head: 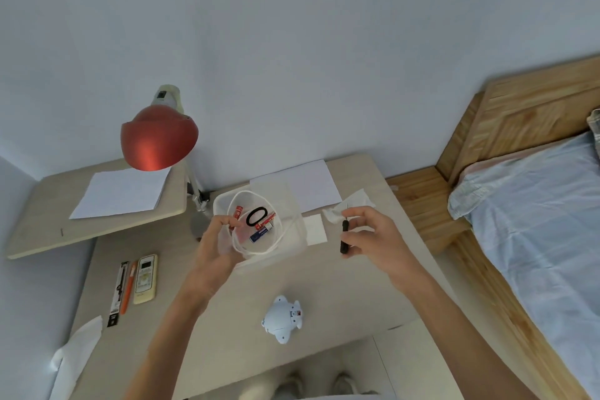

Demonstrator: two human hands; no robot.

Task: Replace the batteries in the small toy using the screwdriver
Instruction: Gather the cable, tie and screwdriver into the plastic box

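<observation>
A small white toy (283, 317) lies on the desk near the front edge, its underside up with a small red mark showing. My right hand (373, 237) holds a black screwdriver (344, 235) upright above the desk, to the right of a clear plastic box (293, 239). My left hand (216, 245) grips the box's left wall. Inside the box lie several batteries: red ones (238, 213), a blue one (258, 235), plus a black ring (256, 216) and a white cable (276, 242).
A red desk lamp (158, 143) stands at the back left. A remote control (146, 278), an orange pen (127, 291) and a black packet (118, 294) lie at the left. Paper sheets (311, 183) and tissue (349, 208) lie behind the box. A bed (535, 221) is at the right.
</observation>
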